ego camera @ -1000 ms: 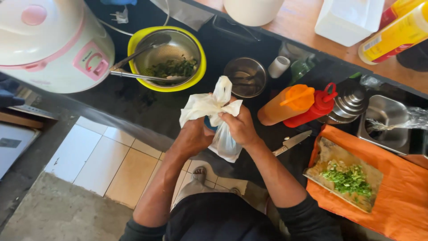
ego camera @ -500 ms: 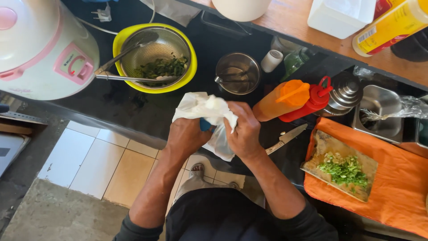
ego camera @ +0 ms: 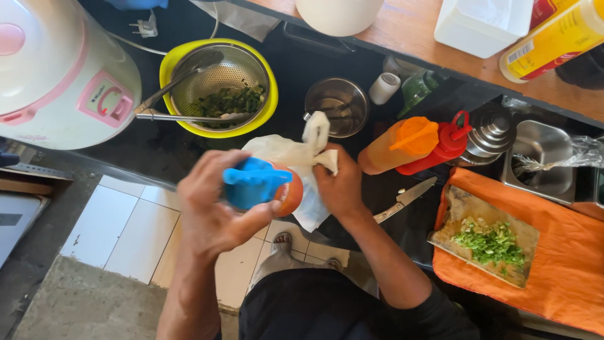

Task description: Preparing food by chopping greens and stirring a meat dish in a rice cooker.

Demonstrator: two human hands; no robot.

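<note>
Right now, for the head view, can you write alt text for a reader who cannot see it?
Seen from above, a person's left hand lifts a blue-and-orange object out of a white plastic bag gripped by the right hand, over a dark counter. Around them sit a rice cooker, a strainer of greens and a board of chopped herbs.

Blue tub [ego camera: 251, 182] in my left hand [ego camera: 214, 208]: smooth glossy plastic, with an orange-red glossy piece against it. Bag [ego camera: 296, 157] in my right hand [ego camera: 340, 182]: thin crinkled white plastic. Beyond my hands, strainer [ego camera: 220, 75] is perforated shiny metal in a glossy yellow plastic bowl [ego camera: 173, 60]. Right of my right hand, rough worn wooden board [ego camera: 484, 217] on matt orange cloth [ego camera: 566, 264].
</note>
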